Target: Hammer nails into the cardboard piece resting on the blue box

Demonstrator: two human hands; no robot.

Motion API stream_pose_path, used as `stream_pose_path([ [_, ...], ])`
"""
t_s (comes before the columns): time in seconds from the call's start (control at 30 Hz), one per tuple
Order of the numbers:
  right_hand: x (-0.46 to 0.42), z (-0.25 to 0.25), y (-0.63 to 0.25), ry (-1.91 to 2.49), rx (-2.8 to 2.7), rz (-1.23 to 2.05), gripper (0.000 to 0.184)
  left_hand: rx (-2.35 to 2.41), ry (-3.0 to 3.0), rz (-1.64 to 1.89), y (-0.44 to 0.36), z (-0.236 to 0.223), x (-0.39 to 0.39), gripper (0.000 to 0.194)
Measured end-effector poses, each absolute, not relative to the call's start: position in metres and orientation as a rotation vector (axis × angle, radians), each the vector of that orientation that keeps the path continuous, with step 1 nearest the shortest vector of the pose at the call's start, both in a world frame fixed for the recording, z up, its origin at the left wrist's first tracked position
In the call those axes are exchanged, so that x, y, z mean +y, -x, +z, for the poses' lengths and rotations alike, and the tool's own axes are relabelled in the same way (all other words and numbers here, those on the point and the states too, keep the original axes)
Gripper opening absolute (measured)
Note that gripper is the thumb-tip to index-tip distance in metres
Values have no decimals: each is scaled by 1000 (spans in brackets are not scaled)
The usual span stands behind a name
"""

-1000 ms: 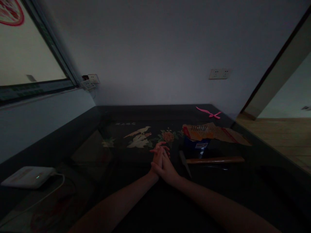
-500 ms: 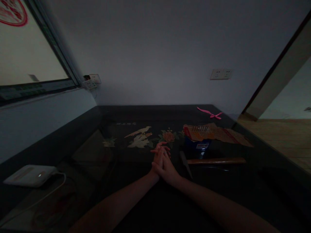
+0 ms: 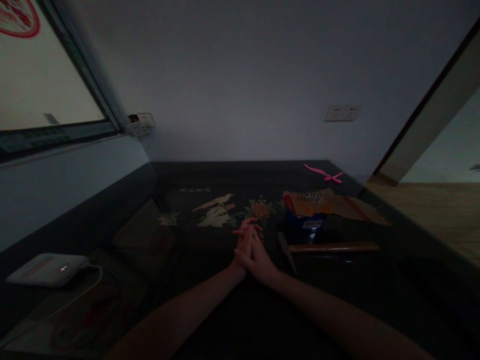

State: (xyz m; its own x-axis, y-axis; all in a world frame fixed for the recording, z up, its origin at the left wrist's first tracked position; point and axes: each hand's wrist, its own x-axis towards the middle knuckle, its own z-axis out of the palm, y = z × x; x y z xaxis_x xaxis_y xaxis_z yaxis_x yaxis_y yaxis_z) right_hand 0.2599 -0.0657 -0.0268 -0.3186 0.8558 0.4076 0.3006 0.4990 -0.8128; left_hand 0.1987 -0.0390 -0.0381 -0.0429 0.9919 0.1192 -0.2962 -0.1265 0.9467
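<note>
My left hand (image 3: 243, 247) and my right hand (image 3: 259, 257) are clasped above the dark table, their fingers interlaced. Both are closed, with no object in them; several fingertips poke out at the far side. Just right of the hands lies a hammer (image 3: 335, 247), its metal head toward them and its wooden handle pointing right. Behind the hammer stands a small blue container (image 3: 305, 221). Torn, flattened cardboard (image 3: 337, 204) rests on it and reaches to the right. Several thin nail-like pieces (image 3: 309, 197) lie in a row on the cardboard.
The glossy dark table (image 3: 210, 175) bears a printed bird and flowers. A pink ribbon (image 3: 326, 175) lies at the back right. On the left is a white device (image 3: 48, 270) with a white cable (image 3: 80, 297). A wall with sockets (image 3: 342, 113) stands behind, a window (image 3: 48, 75) at left.
The view has shifted very slightly. My hands stay clasped in the same place, and the things on the table have not moved.
</note>
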Motion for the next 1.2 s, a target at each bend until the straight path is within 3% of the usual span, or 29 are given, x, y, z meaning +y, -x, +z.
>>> stream_pose_path([
  [1.2, -65, -30, -260, 977, -1849, 789, 41, 897, -996, 1415, -199, -33, -39, 47],
])
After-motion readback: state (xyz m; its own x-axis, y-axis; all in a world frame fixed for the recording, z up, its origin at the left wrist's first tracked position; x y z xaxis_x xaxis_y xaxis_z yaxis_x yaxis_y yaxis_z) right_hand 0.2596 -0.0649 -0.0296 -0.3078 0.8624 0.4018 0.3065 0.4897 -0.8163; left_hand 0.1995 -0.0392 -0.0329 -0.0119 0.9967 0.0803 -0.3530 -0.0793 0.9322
